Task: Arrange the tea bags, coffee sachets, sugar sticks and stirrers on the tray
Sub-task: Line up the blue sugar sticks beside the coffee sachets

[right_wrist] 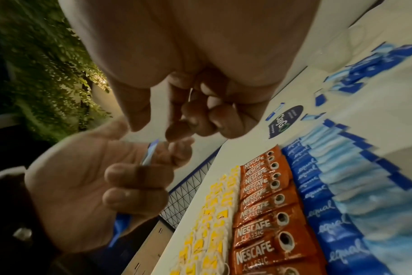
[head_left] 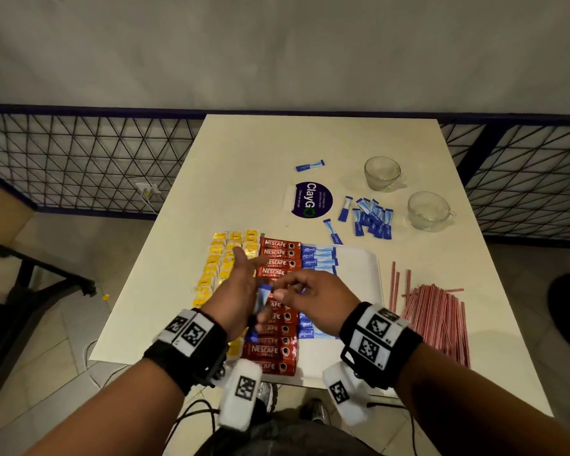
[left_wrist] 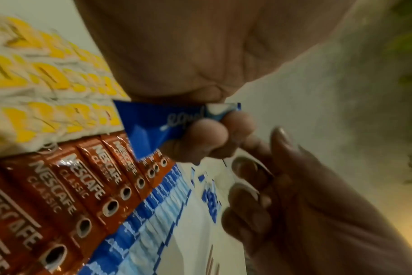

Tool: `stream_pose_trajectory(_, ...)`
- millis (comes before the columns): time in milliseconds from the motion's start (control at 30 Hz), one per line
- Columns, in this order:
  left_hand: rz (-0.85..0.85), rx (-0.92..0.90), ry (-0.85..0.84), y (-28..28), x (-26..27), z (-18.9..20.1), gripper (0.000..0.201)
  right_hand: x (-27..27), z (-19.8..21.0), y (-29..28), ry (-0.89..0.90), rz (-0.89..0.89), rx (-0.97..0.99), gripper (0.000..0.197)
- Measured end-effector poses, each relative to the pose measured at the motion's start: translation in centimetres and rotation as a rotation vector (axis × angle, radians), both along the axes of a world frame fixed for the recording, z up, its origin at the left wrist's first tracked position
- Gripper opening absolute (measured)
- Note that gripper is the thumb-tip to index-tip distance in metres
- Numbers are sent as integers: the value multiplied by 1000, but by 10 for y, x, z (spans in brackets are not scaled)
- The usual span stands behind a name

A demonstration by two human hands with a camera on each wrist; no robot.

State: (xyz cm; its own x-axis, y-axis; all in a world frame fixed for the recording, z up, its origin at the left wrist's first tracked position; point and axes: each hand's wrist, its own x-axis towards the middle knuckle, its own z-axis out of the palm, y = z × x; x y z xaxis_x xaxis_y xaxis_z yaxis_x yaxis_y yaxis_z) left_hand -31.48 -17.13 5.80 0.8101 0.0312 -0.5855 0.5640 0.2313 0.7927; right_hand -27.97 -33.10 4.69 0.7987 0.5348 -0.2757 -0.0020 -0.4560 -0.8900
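Note:
A white tray (head_left: 356,274) lies near the table's front edge. It carries a block of yellow tea bags (head_left: 221,268), a row of red coffee sachets (head_left: 277,258) and a row of blue sugar sticks (head_left: 316,256). Above the sachets, my left hand (head_left: 244,291) grips a few blue sugar sticks (head_left: 262,299) (left_wrist: 158,122) in its curled lower fingers (left_wrist: 200,141), with thumb and forefinger stretched out. My right hand (head_left: 282,289) hovers just right of the sticks' upper end. Its fingers (right_wrist: 191,115) are curled, with nothing visible between them.
Loose sugar sticks (head_left: 372,218) lie in a heap behind the tray, with one more (head_left: 310,166) farther back. Red-striped stirrers (head_left: 435,317) are piled right of the tray. Two glass cups (head_left: 382,172) (head_left: 428,210) and a round sticker (head_left: 313,199) sit at the back right.

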Motion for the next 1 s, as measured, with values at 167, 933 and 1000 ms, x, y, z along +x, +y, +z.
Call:
stream_pose_trajectory(167, -164, -40, -38, -14, 4, -1, 75, 1, -2, -3, -15, -46, 24, 6)
stream_pose_trajectory(933, -58, 444, -138, 60, -22, -27, 11, -19, -17, -11, 336, -463, 175, 13)
stream_pose_trajectory(1000, 5, 764, -44, 93, -24, -47, 9, -21, -30, -26, 403, -549, 147, 13)
